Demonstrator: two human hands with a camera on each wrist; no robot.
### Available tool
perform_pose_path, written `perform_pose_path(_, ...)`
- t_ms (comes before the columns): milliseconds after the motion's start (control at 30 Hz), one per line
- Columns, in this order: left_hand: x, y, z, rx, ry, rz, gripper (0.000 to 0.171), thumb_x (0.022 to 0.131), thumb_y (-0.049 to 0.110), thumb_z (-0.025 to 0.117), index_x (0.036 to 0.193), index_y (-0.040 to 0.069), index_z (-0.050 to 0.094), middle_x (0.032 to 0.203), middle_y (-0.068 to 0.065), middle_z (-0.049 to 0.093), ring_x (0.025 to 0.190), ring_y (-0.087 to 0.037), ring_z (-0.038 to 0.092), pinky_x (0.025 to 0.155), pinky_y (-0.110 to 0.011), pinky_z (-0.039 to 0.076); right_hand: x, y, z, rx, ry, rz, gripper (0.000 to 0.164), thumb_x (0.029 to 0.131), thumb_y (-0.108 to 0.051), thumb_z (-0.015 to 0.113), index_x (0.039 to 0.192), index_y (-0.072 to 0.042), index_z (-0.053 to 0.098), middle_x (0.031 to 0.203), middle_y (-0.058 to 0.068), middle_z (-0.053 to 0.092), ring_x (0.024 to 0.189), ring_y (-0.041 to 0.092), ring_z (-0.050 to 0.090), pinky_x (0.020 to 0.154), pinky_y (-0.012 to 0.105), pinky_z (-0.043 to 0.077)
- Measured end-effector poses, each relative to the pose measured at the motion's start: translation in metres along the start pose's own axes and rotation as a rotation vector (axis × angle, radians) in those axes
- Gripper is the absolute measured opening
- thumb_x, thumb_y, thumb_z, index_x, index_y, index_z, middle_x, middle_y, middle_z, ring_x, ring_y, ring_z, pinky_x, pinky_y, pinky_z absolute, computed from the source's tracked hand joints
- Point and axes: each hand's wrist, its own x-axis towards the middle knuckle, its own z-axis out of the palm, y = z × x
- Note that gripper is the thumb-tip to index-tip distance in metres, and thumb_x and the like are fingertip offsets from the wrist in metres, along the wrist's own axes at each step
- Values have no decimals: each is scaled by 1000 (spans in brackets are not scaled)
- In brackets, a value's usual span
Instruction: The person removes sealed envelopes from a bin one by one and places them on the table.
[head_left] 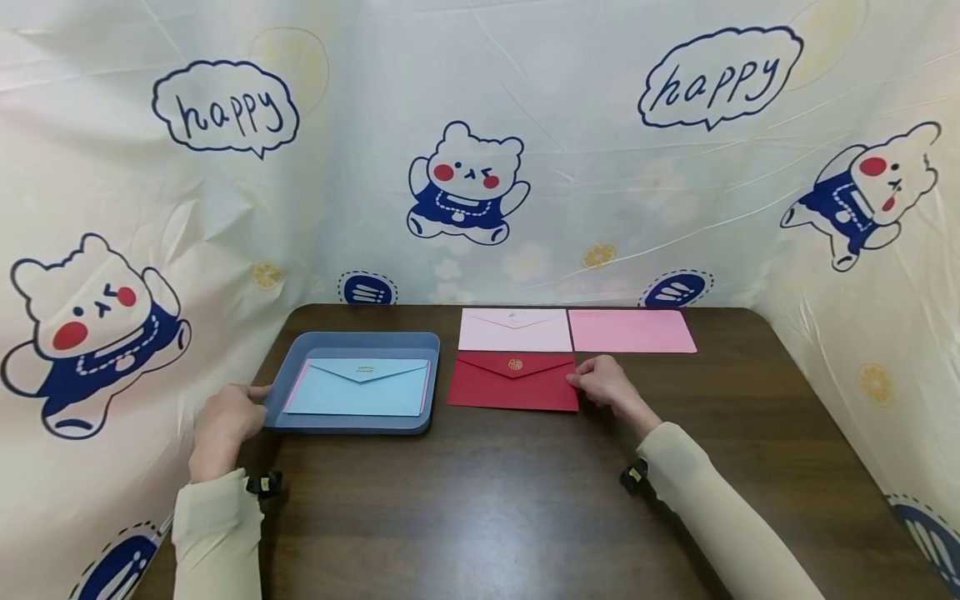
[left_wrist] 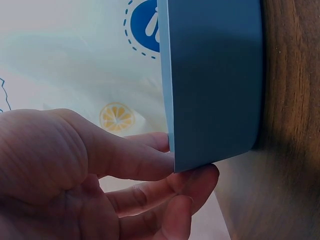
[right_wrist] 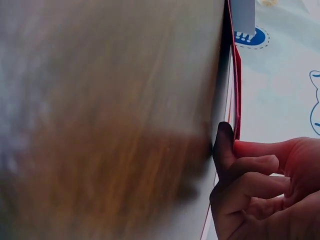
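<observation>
My left hand [head_left: 228, 421] holds the left side of a blue tray [head_left: 408, 425]. In the left wrist view the thumb lies at the rim of the tray [left_wrist: 215, 90], with other fingers along its end wall. Inside the tray lies a light blue envelope [head_left: 356, 393], a pink edge peeking out from under it. My right hand [head_left: 606, 383] pinches the right edge of a red envelope [head_left: 510, 392] with a gold emblem on its flap. The right wrist view shows thumb and index finger on either side of the red envelope [right_wrist: 238, 95], its edge lifted off the table.
Behind the red envelope lie a pale pink envelope [head_left: 517, 335] and, to its right, a deeper pink one [head_left: 630, 332]. All stand on a dark wooden table [head_left: 480, 517]. A printed curtain [head_left: 585, 192] with bears surrounds the back and sides.
</observation>
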Motion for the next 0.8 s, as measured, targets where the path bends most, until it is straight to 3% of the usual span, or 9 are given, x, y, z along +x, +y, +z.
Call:
perform_pose_path(267,-2,1,0,-11,-8,7,57,89,5,51,144,-5,57,124,-41,54,69,-33,50,52,-38,38,1,0,-2,-27,-19,-12,19,101,-18,70,97,0,76,69,8,59,57,18,53,51,27,45)
perform_pose_path(567,-5,2,-2,-4,2,8,57,89,5,50,144,-5,57,114,-35,55,67,-32,47,52,-39,37,6,-3,-6,-150,-39,-56,23,100,-19,70,83,-4,72,65,7,60,53,18,52,49,28,43)
perform_pose_path(800,-4,3,-2,3,2,6,57,90,5,49,145,-5,57,128,-43,52,71,-34,50,54,-39,38,10,-5,-8,-212,-37,-75,29,101,-20,69,75,-5,70,65,7,61,54,19,53,49,28,44)
